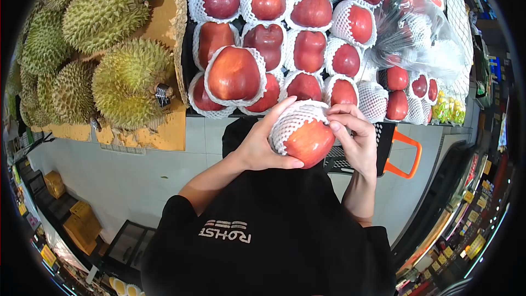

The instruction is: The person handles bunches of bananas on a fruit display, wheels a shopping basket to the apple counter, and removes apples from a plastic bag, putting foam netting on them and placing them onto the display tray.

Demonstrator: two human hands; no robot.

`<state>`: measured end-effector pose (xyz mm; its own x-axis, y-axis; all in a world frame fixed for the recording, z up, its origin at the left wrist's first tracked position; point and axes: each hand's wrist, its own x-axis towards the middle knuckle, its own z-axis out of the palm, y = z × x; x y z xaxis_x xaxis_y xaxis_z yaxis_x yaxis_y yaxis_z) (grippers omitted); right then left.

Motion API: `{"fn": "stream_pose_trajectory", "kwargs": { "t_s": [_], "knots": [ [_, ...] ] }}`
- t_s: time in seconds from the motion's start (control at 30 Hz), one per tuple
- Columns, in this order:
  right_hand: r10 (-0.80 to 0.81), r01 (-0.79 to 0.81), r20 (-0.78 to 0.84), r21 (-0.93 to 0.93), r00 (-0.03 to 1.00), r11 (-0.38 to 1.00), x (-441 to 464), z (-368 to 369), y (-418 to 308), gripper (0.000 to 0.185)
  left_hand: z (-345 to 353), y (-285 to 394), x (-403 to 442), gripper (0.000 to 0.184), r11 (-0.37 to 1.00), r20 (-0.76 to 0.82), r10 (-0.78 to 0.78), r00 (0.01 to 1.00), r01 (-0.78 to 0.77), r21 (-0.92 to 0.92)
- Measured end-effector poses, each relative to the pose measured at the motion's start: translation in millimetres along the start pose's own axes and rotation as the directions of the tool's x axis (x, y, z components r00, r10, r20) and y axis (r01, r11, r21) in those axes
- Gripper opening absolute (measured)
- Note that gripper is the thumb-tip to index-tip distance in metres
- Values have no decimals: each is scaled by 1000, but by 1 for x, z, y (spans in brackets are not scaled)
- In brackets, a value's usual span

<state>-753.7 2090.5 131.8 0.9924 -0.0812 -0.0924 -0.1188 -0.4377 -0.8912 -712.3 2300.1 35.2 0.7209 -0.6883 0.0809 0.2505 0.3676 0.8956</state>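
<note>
My left hand is wrapped round a red apple, its thumb along the lower side. A white foam net covers the upper left of this apple, and the red skin shows below. The fingers of my right hand pinch the net's edge at the apple's right side. Just beyond my hands, rows of red apples in foam nets fill the display. One netted apple lies on top of the front rows, close to my left hand.
Spiky durians lie on cardboard to the left. Clear plastic bags cover part of the display at right, near yellow-green packets. A black basket with an orange handle is below the display's right side.
</note>
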Motion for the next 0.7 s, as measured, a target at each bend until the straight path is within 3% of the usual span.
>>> {"fn": "stream_pose_trajectory", "kwargs": {
  "t_s": [0.1, 0.17, 0.23, 0.5, 0.6, 0.7],
  "knots": [
    [-33, 35, 20, -69, 999, 997, 6, -3, -4, 12, -3, -1, 1, 118, 995, 14, 33, 999, -34, 90],
    [-137, 157, 95, -245, 986, 957, 9, -4, -5, 9, -1, -1, 1, 114, 998, -18, 50, 999, -50, 44],
    [-230, 248, 92, -291, 969, 924, 14, 0, -4, 6, 0, -1, 1, 115, 999, -40, 46, 998, -46, 12],
    [-273, 267, -32, -127, 961, 955, 21, 0, 5, 3, 6, -8, 8, 116, 997, -188, 31, 982, -43, -61],
    [-416, 398, -61, -189, 907, 897, 25, 2, 11, 3, 11, -9, 11, 117, 992, -239, 24, 971, -52, -111],
    [-411, 405, 0, -173, 911, 898, 35, 3, 8, 5, 12, -7, 15, 116, 995, -310, 36, 950, -65, -81]
  ]
}}
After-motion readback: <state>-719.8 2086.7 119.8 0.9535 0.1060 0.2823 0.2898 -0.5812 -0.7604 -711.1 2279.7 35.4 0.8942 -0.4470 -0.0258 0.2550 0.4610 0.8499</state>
